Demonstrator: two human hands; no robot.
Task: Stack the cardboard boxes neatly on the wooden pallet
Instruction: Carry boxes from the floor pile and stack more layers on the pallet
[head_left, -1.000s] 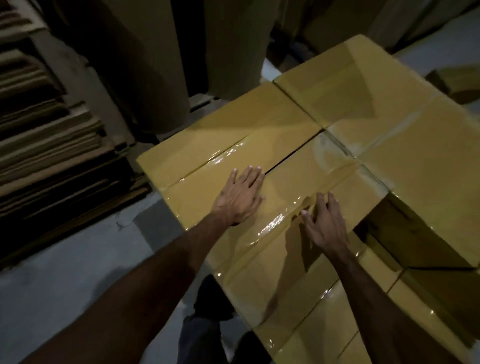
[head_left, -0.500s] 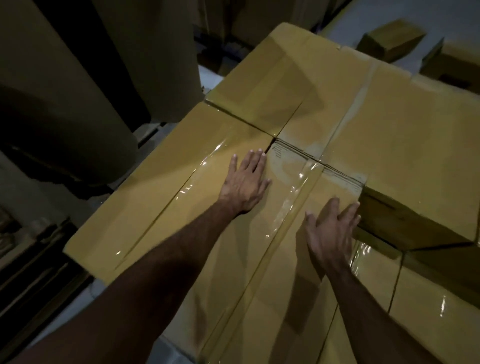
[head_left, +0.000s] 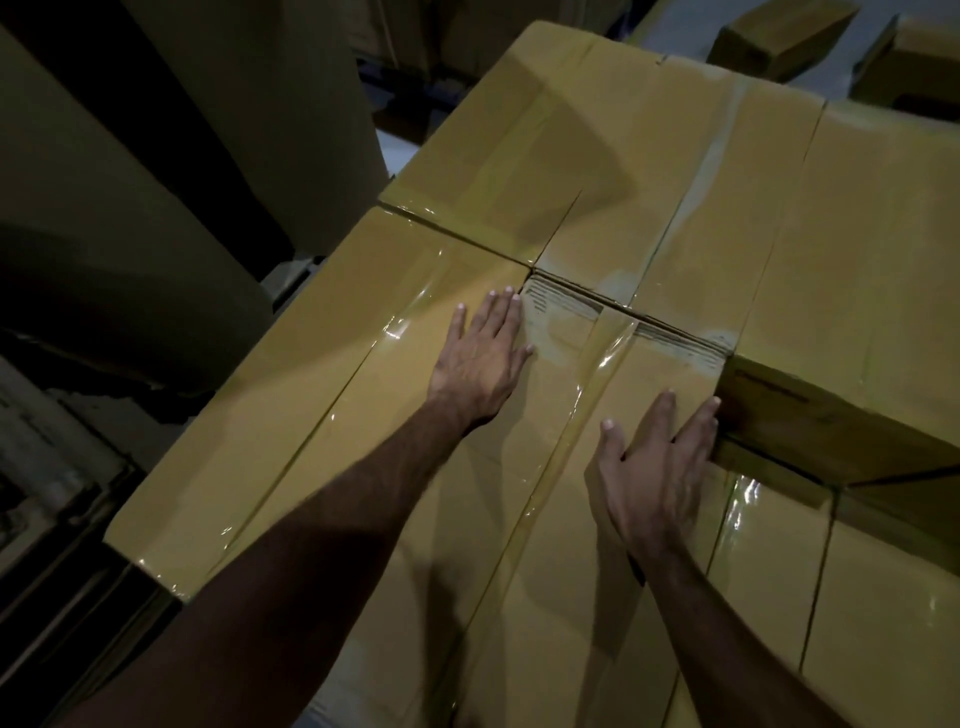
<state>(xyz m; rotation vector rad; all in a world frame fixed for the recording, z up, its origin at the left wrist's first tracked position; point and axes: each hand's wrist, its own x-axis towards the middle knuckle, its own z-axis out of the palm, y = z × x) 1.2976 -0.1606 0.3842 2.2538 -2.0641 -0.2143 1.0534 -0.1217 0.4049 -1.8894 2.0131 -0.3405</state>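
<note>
With the left hand (head_left: 480, 364) and right hand (head_left: 652, 480) flat, fingers released, on the taped cardboard box (head_left: 363, 441) seated in the stack, it appears stiff, bulky and tape-slick: grip its bare edges, not the tape.

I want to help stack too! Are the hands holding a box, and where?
Nothing is gripped. The left hand and right hand press flat, fingers straight, on the taped top of the near cardboard box.
</note>
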